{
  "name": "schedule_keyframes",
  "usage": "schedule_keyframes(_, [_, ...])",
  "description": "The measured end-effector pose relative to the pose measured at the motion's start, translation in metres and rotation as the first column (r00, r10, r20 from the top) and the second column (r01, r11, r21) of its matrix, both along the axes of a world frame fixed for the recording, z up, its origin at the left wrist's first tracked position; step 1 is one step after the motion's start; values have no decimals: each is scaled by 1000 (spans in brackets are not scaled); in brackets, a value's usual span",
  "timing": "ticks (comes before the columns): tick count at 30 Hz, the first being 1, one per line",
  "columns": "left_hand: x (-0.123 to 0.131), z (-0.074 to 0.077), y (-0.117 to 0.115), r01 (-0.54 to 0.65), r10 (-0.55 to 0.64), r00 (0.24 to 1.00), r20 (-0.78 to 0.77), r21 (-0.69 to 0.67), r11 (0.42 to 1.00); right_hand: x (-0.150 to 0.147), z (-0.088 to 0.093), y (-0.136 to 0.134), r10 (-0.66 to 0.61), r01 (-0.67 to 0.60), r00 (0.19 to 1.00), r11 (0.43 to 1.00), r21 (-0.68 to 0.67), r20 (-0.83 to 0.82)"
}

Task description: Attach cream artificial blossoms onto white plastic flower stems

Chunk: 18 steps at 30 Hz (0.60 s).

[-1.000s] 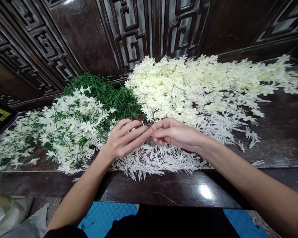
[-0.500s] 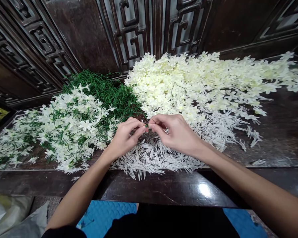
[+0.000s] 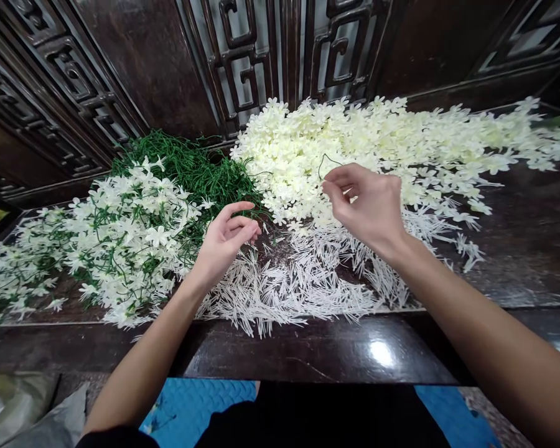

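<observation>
My left hand (image 3: 231, 239) is over the bare patch between the piles. Its index finger stretches out, apart from the thumb, and no object shows clearly in it. My right hand (image 3: 368, 202) reaches over the pale cream-white artificial blossoms (image 3: 298, 143), thumb and index fingertips pinched together among the petals. Whatever they grip is hidden. Right by these fingertips, a thin dark green stem (image 3: 325, 155) lies bent on the blossoms. Below both hands spreads a heap of thin white stamen-like sprigs (image 3: 280, 298). Green plastic stems (image 3: 191, 162) are piled behind my left hand.
Assembled white flowers with green stems (image 3: 135, 236) form a heap on the left. Everything lies on a dark polished wooden bench (image 3: 308, 354) backed by a carved lattice panel (image 3: 242, 62). Below the edge are a blue mat (image 3: 205, 398) and pale bags (image 3: 18, 398).
My hands have parted from a small green piece they held together. The right hand moved up and right to the cream-white blossoms; the left drew slightly left and its fingers loosened.
</observation>
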<state>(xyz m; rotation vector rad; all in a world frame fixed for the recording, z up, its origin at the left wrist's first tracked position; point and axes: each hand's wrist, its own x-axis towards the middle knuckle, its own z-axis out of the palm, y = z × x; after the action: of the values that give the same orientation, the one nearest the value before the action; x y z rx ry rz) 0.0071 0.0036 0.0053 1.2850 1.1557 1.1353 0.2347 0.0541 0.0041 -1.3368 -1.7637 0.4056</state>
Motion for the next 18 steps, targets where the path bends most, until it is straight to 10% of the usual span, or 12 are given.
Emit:
schedule_keyframes(6, [1, 1, 1, -5, 18, 989, 144, -90, 996, 1, -10, 0, 519, -431, 823, 835, -342, 230])
schedule_keyframes(18, [-2, 3, 4, 55, 70, 887, 456, -255, 965, 3, -16, 3, 566, -475, 735, 823, -312, 374])
